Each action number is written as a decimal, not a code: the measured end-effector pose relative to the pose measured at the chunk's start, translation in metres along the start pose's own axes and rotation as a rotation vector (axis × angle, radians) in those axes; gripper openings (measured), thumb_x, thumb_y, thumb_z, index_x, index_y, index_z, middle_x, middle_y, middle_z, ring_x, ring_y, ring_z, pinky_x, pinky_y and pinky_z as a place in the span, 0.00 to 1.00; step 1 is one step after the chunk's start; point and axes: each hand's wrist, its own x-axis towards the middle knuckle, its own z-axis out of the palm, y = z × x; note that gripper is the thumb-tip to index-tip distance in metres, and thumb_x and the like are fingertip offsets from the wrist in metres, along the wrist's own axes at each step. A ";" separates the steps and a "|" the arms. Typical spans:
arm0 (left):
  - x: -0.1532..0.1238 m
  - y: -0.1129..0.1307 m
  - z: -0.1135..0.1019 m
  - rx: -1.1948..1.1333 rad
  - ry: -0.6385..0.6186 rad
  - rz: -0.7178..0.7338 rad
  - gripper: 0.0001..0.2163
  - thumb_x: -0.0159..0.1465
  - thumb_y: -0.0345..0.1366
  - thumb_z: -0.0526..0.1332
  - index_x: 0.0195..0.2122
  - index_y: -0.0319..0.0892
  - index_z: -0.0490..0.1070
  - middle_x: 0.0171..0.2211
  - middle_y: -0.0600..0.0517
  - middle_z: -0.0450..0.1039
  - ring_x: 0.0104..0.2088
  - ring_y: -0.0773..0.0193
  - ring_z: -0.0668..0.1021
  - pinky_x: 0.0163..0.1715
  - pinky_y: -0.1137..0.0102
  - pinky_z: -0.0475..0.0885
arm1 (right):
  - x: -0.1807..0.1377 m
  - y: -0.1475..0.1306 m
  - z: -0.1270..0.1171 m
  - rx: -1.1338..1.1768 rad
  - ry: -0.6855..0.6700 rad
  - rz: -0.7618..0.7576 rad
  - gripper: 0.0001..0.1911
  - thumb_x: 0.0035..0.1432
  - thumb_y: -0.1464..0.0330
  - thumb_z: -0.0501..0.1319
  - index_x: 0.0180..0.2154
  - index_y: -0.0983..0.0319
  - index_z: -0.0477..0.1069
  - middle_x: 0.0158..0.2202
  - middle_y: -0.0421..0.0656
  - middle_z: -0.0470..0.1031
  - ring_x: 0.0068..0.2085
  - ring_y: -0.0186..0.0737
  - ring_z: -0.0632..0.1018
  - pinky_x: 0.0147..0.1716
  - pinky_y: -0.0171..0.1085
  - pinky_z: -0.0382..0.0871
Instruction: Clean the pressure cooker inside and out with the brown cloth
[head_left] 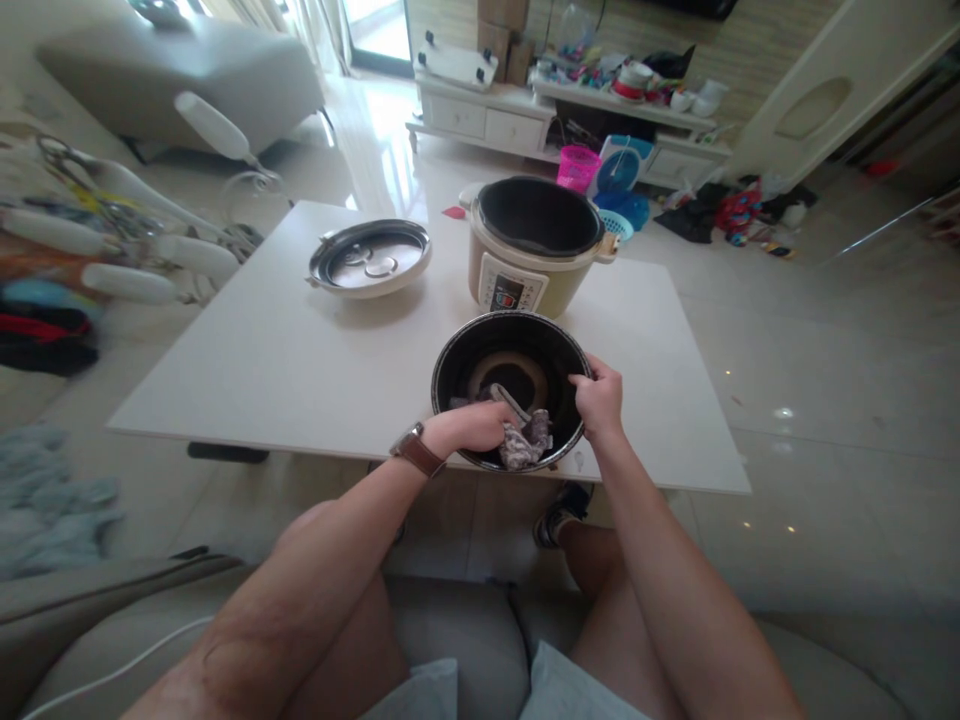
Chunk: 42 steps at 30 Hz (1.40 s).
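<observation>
A dark inner pot point(510, 345) is tilted toward me over the near edge of the white table. My right hand point(600, 397) grips its right rim, thumb inside and fingers out of sight behind the wall. Inside the pot, my left hand point(480, 425) is closed on a crumpled grey-brown cloth point(529, 440), which lies against the lower inner wall. A pale ring marks the pot's bottom. Just behind stands the electric pressure cooker point(536, 250), lidless, with a control panel at its front. Its lid point(375, 262) rests upside down to the left.
The white table point(300, 370) spans the middle. A sofa point(457, 620) is under me. At left are blurred white-handled metal parts point(214, 125). Beyond the table stand a low cabinet point(487, 122), a pink basket point(577, 167) and blue plastic items point(626, 205).
</observation>
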 end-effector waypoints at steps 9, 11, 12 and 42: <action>0.001 -0.005 0.009 0.038 0.152 -0.114 0.22 0.60 0.23 0.56 0.49 0.43 0.84 0.48 0.43 0.85 0.51 0.53 0.84 0.55 0.65 0.75 | -0.025 -0.010 0.019 0.008 0.149 -0.074 0.21 0.48 0.67 0.59 0.42 0.63 0.84 0.43 0.48 0.85 0.46 0.51 0.81 0.55 0.48 0.73; 0.006 -0.007 0.016 -0.132 0.227 0.005 0.24 0.60 0.22 0.54 0.53 0.42 0.83 0.53 0.44 0.84 0.56 0.53 0.82 0.61 0.63 0.73 | -0.032 -0.009 0.024 0.010 0.188 -0.070 0.22 0.50 0.67 0.59 0.45 0.63 0.84 0.45 0.48 0.85 0.48 0.50 0.81 0.56 0.48 0.72; 0.009 -0.006 0.019 -0.243 0.270 0.081 0.25 0.61 0.22 0.54 0.55 0.42 0.82 0.56 0.44 0.82 0.59 0.54 0.81 0.63 0.62 0.71 | -0.036 -0.009 0.026 0.011 0.212 -0.070 0.22 0.51 0.67 0.59 0.46 0.62 0.83 0.46 0.48 0.85 0.48 0.50 0.80 0.56 0.48 0.72; 0.021 -0.006 0.041 -0.191 0.375 0.043 0.31 0.57 0.18 0.52 0.58 0.43 0.80 0.60 0.46 0.80 0.65 0.54 0.78 0.69 0.60 0.67 | -0.020 -0.008 0.001 -0.026 0.122 -0.052 0.16 0.52 0.62 0.60 0.35 0.62 0.83 0.34 0.43 0.83 0.41 0.50 0.80 0.46 0.44 0.73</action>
